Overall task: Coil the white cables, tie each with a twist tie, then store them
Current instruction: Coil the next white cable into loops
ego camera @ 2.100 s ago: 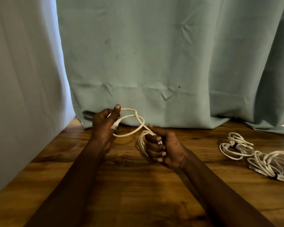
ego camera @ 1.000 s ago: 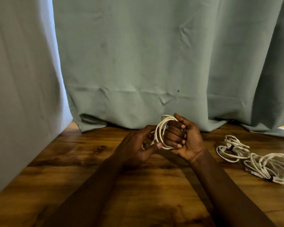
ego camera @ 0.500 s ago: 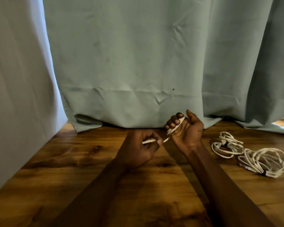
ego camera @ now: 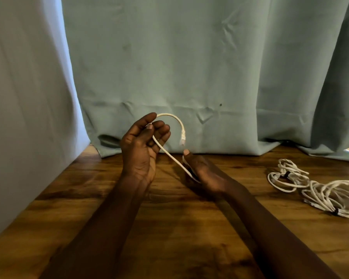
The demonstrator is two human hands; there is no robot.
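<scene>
A white cable (ego camera: 167, 153) runs between my two hands above the wooden table (ego camera: 169, 228). My left hand (ego camera: 141, 150) is raised with its palm toward me and pinches the cable between thumb and fingers. From there the free end arches up and over to the right, and its clear plug (ego camera: 182, 140) hangs down. My right hand (ego camera: 204, 174) sits lower, near the tabletop, and holds the rest of the cable; most of that part is hidden in the hand. Two coiled white cables (ego camera: 286, 175) (ego camera: 332, 198), each bound with a dark tie, lie on the table at the right.
A grey-green curtain (ego camera: 199, 67) hangs along the far edge of the table. A pale cloth wall (ego camera: 28, 107) closes off the left side. Bare wood lies in front of my forearms.
The coil my hands held together a second ago has come apart. My left hand has risen with the plug end, and my right hand has dropped toward the table.
</scene>
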